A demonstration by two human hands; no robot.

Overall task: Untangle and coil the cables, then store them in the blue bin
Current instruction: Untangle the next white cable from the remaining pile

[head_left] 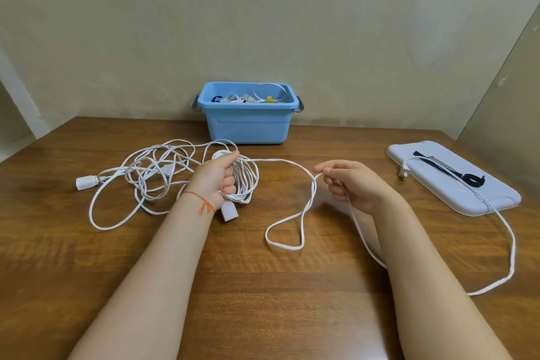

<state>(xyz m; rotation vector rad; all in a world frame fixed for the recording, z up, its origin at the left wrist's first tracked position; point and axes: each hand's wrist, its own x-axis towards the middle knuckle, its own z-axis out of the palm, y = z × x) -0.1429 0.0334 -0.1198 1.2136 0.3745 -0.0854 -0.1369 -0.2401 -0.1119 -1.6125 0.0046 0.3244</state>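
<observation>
Two thin white electrical cables remain on the brown wooden table point(263, 295): one is partly wound into a white coil point(245, 181) that the left hand point(217, 180) grips with fingers curled round the bundle, a white socket end point(229, 212) hanging just below the wrist. From that coil a free strand point(280, 161) runs across to the right hand point(352, 183), whose thumb and fingers pinch it; beyond the pinch the cable drops into a small loop, then trails round the right forearm up to a white plug point(403, 173) lying on the pale grey bin lid point(467, 196), beside a dark strap point(472, 178). Left of the coil sits a loose white tangle point(152, 172) with its own socket point(86, 183), seemingly untouched. Against the wall, the blue plastic bin point(248, 126) already holds some bundled white cables, so the job looks roughly midway: finish this coil, tie and store it, then handle the tangle.
</observation>
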